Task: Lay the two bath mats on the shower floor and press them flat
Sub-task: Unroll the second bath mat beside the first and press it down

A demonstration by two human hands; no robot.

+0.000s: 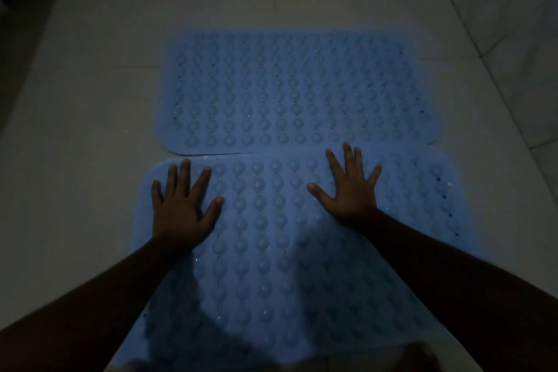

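Dim light, blue cast over everything. Both pieces already down on the shower floor (75,130): near mat (271,251) spread under the forearms, far mat (290,90) just beyond the near mat's far edge, touching or slightly overlapping along that seam, impossible to tell which. Flat on the near mat's far-left corner area: left hand (181,211), fingers straight and splayed, gripping nothing. Likewise flat and spread, on the near mat's far edge right of centre: right hand (351,190), fingertips reaching the seam. Judged so: laying done for both, pressing under way along the near mat's far strip. No lifted corner seen on the far mat, bumps even; whether pressed yet, not readable. Probably still to press: the near mat's right end, clear of both hands, and its nearer half, deep in shadow, flatness there unknown. Near mat's right end sticking out past the far mat's, so slightly offset; possibly lens distortion, possibly worth a nudge. Tiled wall (498,9) well beyond the near mat, behind the far mat and off to the right.
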